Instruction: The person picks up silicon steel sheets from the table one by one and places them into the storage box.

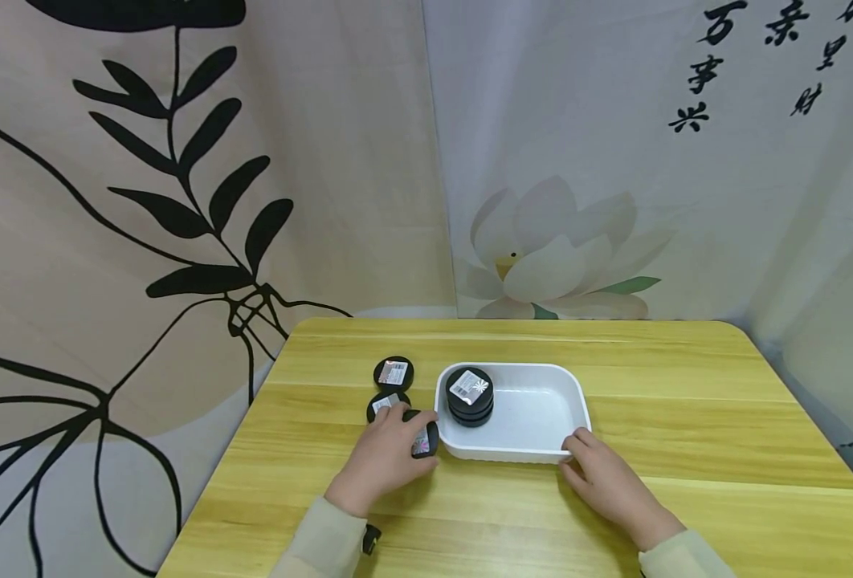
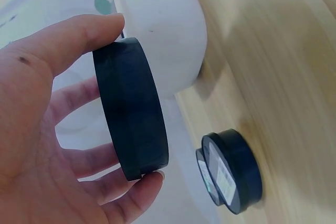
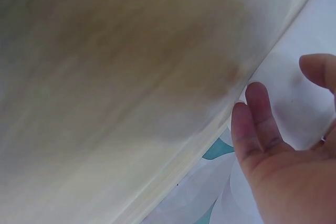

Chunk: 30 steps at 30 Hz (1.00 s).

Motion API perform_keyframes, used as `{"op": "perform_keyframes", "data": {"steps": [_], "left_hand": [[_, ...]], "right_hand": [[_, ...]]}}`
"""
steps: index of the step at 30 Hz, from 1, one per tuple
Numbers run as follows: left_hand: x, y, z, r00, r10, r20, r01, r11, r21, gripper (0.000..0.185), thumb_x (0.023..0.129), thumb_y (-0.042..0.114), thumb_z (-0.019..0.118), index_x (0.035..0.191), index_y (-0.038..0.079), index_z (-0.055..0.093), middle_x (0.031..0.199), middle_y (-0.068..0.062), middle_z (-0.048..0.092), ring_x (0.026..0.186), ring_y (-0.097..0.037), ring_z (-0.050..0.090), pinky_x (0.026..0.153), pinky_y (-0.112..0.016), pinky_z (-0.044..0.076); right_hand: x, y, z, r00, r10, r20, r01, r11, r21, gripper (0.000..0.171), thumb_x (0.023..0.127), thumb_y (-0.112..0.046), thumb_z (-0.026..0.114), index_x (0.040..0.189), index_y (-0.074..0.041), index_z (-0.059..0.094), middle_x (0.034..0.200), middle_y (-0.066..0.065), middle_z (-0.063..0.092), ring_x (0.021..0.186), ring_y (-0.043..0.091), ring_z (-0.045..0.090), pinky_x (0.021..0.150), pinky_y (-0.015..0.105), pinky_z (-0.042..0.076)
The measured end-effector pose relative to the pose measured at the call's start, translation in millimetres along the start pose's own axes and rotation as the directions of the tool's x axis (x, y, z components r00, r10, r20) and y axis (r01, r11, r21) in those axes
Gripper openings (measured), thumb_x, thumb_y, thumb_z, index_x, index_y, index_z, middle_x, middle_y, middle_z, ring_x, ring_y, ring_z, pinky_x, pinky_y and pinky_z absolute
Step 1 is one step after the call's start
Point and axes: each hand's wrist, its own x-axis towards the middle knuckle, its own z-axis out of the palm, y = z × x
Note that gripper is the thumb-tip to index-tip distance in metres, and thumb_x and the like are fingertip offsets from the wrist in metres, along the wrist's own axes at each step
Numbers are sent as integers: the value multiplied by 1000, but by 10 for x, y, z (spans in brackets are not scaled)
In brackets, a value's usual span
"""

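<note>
- Left hand (image 1: 383,457) grips a puck (image 2: 131,109): round, flat, black, label on one face; on the table (image 1: 687,449) just left of tray (image 1: 542,369).
- Right hand (image 1: 603,478) relaxed, fingers touching tray's near right corner.

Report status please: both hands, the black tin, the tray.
Left hand grips black tin beside tray. Right hand rests on tray corner, open. Nothing in the way.
</note>
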Motion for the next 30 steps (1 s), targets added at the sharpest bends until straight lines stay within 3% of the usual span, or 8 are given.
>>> {"op": "perform_keyframes", "data": {"steps": [3, 10, 14, 19, 30], "left_hand": [[20, 22, -13, 1000, 11, -6, -11, 1000, 11, 61, 79, 43, 82, 135, 27, 62, 135, -22, 55, 122, -41, 53, 90, -56, 52], [87, 101, -47, 999, 33, -12, -33, 999, 27, 58, 81, 45, 81, 134, 29, 63, 133, -20, 57, 131, -56, 46, 97, -64, 48], [119, 140, -49, 998, 57, -13, -57, 998, 31, 57, 81, 44, 81, 133, 28, 63, 127, -18, 60, 118, -44, 54, 87, -56, 54], [156, 159, -29, 998, 65, 0, -65, 997, 41, 58, 81, 44, 81, 134, 28, 62, 123, -16, 60, 107, -31, 54, 80, -47, 53], [220, 197, -12, 996, 89, 19, -90, 995, 48, 61, 81, 45, 80, 136, 29, 60, 130, -16, 59, 119, -33, 54, 93, -49, 51]], "right_hand": [[1, 1, -9, 1000, 3, 4, -3, 1000, -1, 11, 90, -12, 73, 95, -16, 64, 92, -10, 52, 78, 3, 48, 72, 27, 50], [-6, -3, -14, 1000, 16, 2, -16, 1000, 2, 11, 90, -13, 73, 96, -16, 64, 92, -10, 52, 79, 4, 48, 74, 28, 51], [-9, -11, -18, 1000, 12, -3, -12, 1000, -4, 12, 89, -13, 74, 96, -15, 65, 93, -11, 52, 80, 3, 49, 74, 28, 51], [-5, -24, -28, 1000, 15, 6, -15, 1000, 8, 12, 90, -12, 73, 96, -16, 64, 93, -10, 52, 80, 4, 49, 74, 28, 51], [-7, -10, -10, 1000, 22, 8, -22, 1000, 6, 11, 90, -13, 73, 96, -15, 64, 93, -9, 52, 80, 4, 49, 73, 28, 51]]}}
